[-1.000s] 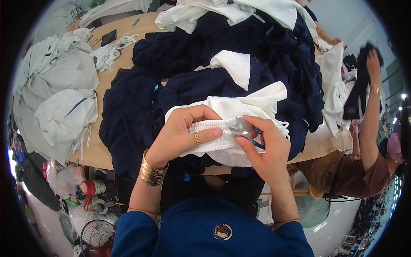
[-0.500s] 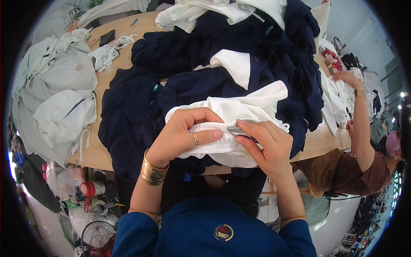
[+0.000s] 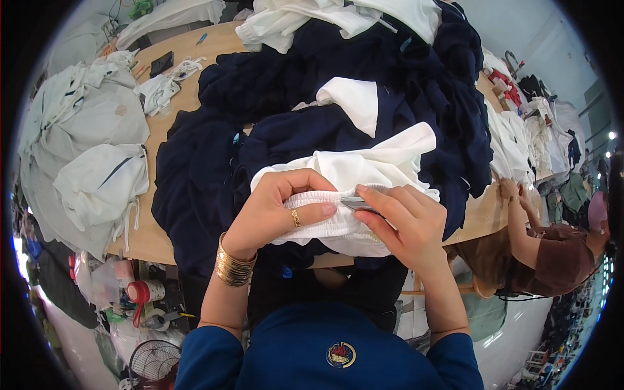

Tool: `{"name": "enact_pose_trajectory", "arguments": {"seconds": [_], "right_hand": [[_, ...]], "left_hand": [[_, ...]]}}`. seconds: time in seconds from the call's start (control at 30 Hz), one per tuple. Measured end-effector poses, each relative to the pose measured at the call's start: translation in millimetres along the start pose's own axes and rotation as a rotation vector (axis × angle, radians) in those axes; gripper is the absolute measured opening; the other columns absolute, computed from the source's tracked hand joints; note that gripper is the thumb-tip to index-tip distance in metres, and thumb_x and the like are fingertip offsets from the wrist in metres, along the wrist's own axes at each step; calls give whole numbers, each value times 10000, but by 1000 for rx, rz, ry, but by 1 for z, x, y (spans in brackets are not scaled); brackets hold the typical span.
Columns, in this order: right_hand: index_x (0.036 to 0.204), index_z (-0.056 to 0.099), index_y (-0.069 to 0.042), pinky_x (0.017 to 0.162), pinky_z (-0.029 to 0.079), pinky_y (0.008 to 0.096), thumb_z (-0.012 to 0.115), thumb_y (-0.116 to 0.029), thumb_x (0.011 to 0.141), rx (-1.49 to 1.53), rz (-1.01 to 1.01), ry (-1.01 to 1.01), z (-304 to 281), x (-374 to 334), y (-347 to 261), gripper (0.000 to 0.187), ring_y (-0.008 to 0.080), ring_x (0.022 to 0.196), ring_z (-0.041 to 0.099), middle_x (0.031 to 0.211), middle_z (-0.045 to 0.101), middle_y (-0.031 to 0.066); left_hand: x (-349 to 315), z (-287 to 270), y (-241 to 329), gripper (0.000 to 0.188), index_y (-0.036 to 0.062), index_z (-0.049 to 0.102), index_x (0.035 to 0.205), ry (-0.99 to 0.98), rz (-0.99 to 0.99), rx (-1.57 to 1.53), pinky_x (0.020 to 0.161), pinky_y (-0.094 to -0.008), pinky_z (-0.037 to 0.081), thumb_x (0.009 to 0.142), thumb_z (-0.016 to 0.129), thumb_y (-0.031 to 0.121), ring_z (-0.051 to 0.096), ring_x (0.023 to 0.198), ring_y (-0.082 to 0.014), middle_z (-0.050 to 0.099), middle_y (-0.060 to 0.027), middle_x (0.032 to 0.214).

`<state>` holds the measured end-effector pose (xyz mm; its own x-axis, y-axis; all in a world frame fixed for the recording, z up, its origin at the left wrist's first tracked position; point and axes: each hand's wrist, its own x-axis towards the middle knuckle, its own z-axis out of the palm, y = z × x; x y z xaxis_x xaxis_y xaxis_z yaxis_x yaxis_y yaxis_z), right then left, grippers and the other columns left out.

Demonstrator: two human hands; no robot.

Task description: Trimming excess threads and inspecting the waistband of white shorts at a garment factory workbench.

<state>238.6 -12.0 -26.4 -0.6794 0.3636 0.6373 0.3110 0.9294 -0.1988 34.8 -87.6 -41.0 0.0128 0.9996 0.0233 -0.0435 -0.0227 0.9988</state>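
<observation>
Left hand (image 3: 276,209) curled, pinching elastic waistband of white garment (image 3: 351,188) at near bench (image 3: 162,130) edge. Right hand (image 3: 406,224) closed on small metal tool (image 3: 356,203), lower than before; garment unmoved.

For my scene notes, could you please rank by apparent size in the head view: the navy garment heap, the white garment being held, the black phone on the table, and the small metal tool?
1. navy garment heap
2. white garment
3. black phone
4. small metal tool, partly hidden by the right hand, so the last two are unsure.

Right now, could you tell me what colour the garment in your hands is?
White garment, seen in the head view.
</observation>
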Motion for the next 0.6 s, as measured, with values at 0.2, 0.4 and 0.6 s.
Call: {"name": "enact_pose_trajectory", "arguments": {"seconds": [0.2,0.4,0.6], "right_hand": [[966,686,-86,473,405,240,758,-178,672,-85,-77,-10,-3,5,-2,316,145,552,532,697,604,24],[965,683,-87,464,394,243,758,-184,665,-102,-91,9,-2,7,-3,324,142,538,519,675,584,16],[964,680,-85,464,394,247,757,-184,666,-100,-77,-9,-5,6,-4,323,144,534,513,661,568,17]], "left_hand": [[1,1,1,251,31,674,911,5,32,60,656,-199,457,749,735,213,594,715,-81,654,-33,834],[1,-1,4,256,29,673,907,0,30,107,648,-196,453,740,741,212,590,706,-77,653,-29,823],[0,-1,0,256,26,671,901,26,41,79,638,-191,447,736,745,208,582,698,-70,649,-25,813]]}}
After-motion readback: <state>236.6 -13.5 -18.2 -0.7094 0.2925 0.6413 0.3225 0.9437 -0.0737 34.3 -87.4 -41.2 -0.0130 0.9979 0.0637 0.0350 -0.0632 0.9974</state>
